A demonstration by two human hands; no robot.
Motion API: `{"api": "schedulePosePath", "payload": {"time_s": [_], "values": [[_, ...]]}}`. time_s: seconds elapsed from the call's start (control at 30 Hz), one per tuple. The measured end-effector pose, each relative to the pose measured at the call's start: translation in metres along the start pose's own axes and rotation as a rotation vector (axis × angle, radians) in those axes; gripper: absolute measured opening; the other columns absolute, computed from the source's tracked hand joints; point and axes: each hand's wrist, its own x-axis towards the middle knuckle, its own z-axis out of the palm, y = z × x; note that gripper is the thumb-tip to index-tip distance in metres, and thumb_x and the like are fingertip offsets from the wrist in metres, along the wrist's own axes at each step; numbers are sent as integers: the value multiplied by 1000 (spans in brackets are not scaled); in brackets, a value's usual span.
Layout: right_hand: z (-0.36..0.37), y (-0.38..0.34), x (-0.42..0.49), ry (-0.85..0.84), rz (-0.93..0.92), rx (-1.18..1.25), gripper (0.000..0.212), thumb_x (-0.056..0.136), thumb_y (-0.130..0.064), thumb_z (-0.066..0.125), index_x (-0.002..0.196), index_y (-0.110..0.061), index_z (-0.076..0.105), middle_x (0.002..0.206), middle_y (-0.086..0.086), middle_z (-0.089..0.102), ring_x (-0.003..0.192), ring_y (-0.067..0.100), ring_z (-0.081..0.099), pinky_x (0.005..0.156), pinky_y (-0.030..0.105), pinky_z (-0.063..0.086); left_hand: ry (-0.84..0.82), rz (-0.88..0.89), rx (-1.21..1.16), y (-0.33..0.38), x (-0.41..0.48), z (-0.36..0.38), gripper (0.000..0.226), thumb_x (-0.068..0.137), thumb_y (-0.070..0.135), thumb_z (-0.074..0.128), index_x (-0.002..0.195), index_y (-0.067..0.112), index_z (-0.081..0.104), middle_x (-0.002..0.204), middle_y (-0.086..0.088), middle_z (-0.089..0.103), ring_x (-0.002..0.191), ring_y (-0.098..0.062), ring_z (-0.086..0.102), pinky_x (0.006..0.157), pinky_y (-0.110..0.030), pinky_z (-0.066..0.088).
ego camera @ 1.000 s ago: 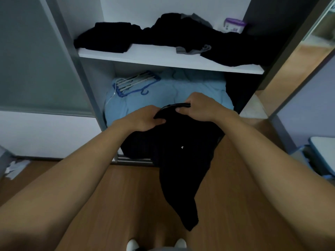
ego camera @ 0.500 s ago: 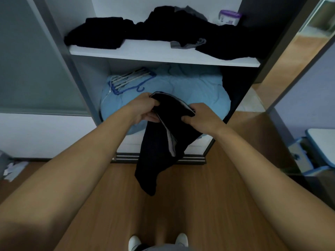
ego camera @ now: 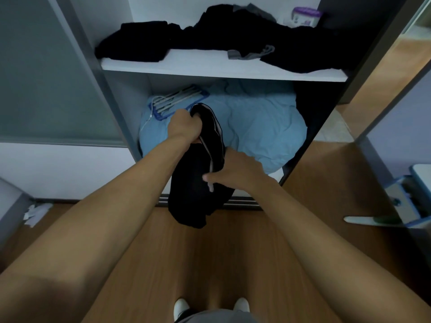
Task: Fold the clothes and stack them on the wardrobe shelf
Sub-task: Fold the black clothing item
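I hold a black garment (ego camera: 193,190) with a pale stripe in front of the open wardrobe. My left hand (ego camera: 184,127) grips its top end, raised over the lower compartment. My right hand (ego camera: 235,171) clasps the garment lower down, at the stripe. The rest of the cloth hangs bunched below both hands. The white wardrobe shelf (ego camera: 210,68) above carries a folded black pile (ego camera: 137,40) on the left, a loose black heap (ego camera: 268,36) across the middle and right, and a grey item (ego camera: 250,53) at its front.
A light blue duvet (ego camera: 258,127) fills the lower compartment, with hangers (ego camera: 177,101) on its left. A purple-lidded tub (ego camera: 305,16) stands at the shelf's back right. A sliding door (ego camera: 46,89) is on the left, wooden floor (ego camera: 233,252) below, a blue-white object (ego camera: 405,199) at right.
The garment has been gathered shorter. My left hand rose with its top end while my right hand slid down along the stripe. The long hanging tail is now bunched up.
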Motion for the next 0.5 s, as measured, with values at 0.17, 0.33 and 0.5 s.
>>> {"api": "schedulePosePath", "payload": {"time_s": [0.17,0.33,0.5], "values": [[-24,15,9,246,88,-6,38,84,-32,67,59,-22,41,63,-8,47,63,12,49,53,28,31,-61,-57,-117,-10,8,-32,25,95,19,56,81,-1,62,51,-11,68,41,-22,64,45,-29,56],[-54,13,10,450,-88,624,40,93,-19,67,56,-24,54,51,-19,52,51,-3,48,52,15,37,-242,130,-265,-52,1,-59,46,83,57,68,96,14,63,97,-4,67,90,-9,63,90,-30,47],[-71,7,12,419,-37,961,14,98,-23,62,98,-14,73,96,4,76,93,18,71,90,32,57,-471,223,-480,-77,-11,-20,67,82,12,79,139,24,46,138,3,58,128,-9,54,107,-25,43]]}}
